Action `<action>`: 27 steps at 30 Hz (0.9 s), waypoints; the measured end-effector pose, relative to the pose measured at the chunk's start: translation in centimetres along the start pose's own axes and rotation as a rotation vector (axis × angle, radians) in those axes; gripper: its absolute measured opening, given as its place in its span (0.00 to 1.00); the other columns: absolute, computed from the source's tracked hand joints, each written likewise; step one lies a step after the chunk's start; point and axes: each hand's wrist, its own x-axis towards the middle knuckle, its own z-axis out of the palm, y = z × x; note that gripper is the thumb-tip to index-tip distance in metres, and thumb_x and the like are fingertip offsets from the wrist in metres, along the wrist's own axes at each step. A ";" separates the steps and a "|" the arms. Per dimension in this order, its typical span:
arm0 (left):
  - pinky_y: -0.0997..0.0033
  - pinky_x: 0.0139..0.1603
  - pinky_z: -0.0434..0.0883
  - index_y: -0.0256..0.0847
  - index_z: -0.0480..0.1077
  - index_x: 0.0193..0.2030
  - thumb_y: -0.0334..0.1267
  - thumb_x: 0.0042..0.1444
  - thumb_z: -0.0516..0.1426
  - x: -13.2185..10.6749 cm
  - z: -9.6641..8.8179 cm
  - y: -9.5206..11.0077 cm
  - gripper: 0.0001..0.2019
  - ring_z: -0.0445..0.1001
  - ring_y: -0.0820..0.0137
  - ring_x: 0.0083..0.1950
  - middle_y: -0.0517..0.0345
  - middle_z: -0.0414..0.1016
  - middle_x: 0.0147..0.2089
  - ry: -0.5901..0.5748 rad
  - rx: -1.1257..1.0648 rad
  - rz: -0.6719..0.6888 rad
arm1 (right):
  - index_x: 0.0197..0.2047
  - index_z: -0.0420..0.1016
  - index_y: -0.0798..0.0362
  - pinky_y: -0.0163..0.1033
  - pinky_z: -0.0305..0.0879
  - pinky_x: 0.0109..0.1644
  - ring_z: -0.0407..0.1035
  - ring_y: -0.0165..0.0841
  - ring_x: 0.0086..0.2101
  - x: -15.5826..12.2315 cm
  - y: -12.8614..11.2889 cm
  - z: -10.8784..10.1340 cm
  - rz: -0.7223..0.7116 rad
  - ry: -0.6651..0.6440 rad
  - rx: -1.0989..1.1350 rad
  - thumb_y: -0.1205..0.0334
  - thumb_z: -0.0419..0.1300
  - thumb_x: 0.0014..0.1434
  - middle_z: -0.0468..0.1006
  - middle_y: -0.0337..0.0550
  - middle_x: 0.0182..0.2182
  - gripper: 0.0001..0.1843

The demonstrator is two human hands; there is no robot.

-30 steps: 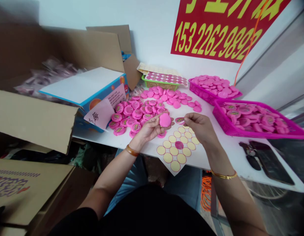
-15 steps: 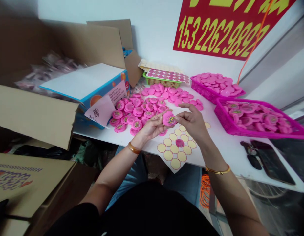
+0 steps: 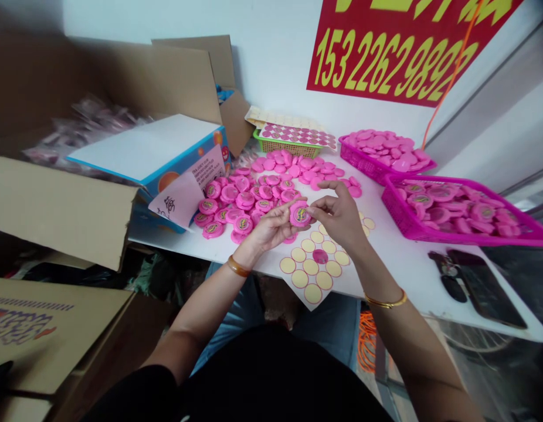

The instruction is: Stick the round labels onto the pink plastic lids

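Note:
My left hand (image 3: pixel 274 227) is closed on a small round pink container (image 3: pixel 293 221), holding it above the table's front part. On its face lies a round sticker (image 3: pixel 301 214) with dark and yellow lettering. From the other side, my right hand (image 3: pixel 339 217) pinches with thumb and forefinger at the sticker's right edge, its other fingers curled. Below the hands a sticker sheet (image 3: pixel 300 296) overhangs the table edge; it shows bare yellowish circles and one remaining pink sticker (image 3: pixel 320 256). Left of the hands lies a pile of stickered pink containers (image 3: pixel 245 200).
Plain pink containers (image 3: pixel 293 170) lie farther back. A green basket (image 3: pixel 289 147) carries sticker sheets (image 3: pixel 298 135). Two magenta baskets (image 3: pixel 399 227) of pink containers stand right, near a phone (image 3: pixel 486 287) and keys (image 3: pixel 447 266). Left are a blue box (image 3: pixel 201 153) and an open carton (image 3: pixel 60 205).
The sticker now sits more squarely on the container's face. My right fingertips have moved slightly left with it; the left hand has barely moved. The view has shifted slightly.

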 end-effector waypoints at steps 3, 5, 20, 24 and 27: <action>0.57 0.57 0.70 0.39 0.64 0.62 0.37 0.59 0.56 0.0 0.0 -0.1 0.24 0.74 0.60 0.54 0.45 0.74 0.55 -0.013 -0.014 0.006 | 0.50 0.61 0.47 0.42 0.69 0.35 0.73 0.32 0.24 -0.1 0.0 0.1 -0.016 0.004 -0.025 0.59 0.65 0.50 0.76 0.32 0.25 0.25; 0.56 0.58 0.69 0.39 0.63 0.63 0.37 0.59 0.56 0.0 -0.1 -0.2 0.24 0.74 0.60 0.55 0.45 0.73 0.56 -0.006 -0.018 0.005 | 0.50 0.61 0.47 0.42 0.69 0.35 0.72 0.31 0.25 -0.1 0.0 0.1 -0.019 0.005 -0.043 0.59 0.64 0.51 0.77 0.33 0.25 0.25; 0.60 0.55 0.72 0.39 0.68 0.59 0.35 0.55 0.61 -0.1 -0.5 -0.7 0.24 0.77 0.65 0.48 0.48 0.78 0.48 -0.082 -0.129 0.058 | 0.52 0.62 0.48 0.43 0.69 0.41 0.74 0.33 0.29 -0.8 -0.5 0.6 -0.101 0.067 -0.244 0.67 0.60 0.49 0.78 0.32 0.26 0.26; 0.57 0.57 0.70 0.39 0.66 0.61 0.36 0.55 0.61 -0.1 -0.3 -0.7 0.26 0.75 0.61 0.53 0.46 0.75 0.54 -0.050 -0.113 0.040 | 0.53 0.61 0.48 0.42 0.69 0.40 0.74 0.32 0.28 -0.7 -0.4 0.4 -0.086 0.052 -0.229 0.67 0.60 0.49 0.77 0.32 0.25 0.27; 0.56 0.57 0.70 0.38 0.66 0.60 0.37 0.53 0.62 -0.1 -0.2 -0.7 0.26 0.74 0.60 0.54 0.45 0.75 0.53 -0.049 -0.107 0.035 | 0.53 0.61 0.48 0.42 0.69 0.39 0.74 0.33 0.28 -0.8 -0.5 0.3 -0.092 0.053 -0.248 0.67 0.59 0.49 0.77 0.32 0.25 0.27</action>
